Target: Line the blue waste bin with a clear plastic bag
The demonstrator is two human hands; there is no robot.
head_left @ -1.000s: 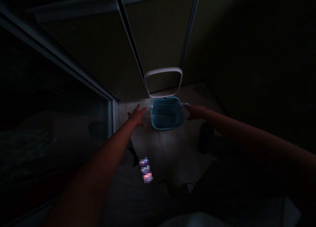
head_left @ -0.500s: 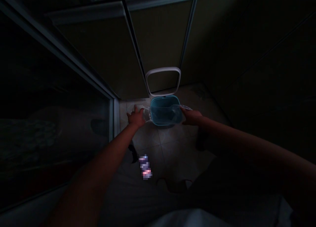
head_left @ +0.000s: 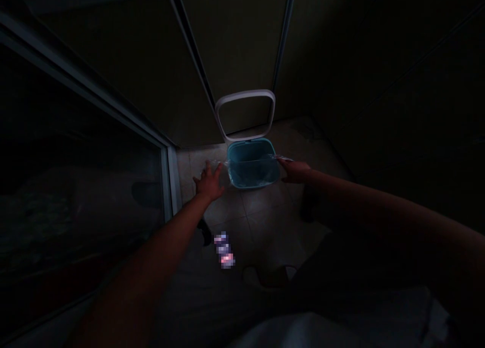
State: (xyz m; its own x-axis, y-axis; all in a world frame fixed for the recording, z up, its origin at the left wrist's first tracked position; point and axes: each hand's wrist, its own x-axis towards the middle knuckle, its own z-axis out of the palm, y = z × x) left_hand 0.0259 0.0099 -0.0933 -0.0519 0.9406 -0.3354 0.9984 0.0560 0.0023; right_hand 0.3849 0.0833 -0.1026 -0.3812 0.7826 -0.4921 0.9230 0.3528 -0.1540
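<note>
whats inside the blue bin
Clear plastic film stretches between the left hand and right hand, over the blue bin. Inside, only blue walls show; the bottom is too dark to tell.

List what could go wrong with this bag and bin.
The thin, clear bag spans the blue bin and might tear if pulled hard. The right hand pinches one side, but the left hand has its fingers spread, so that side could slip. The white frame stands raised behind the bin and might drop onto the bag.
</note>
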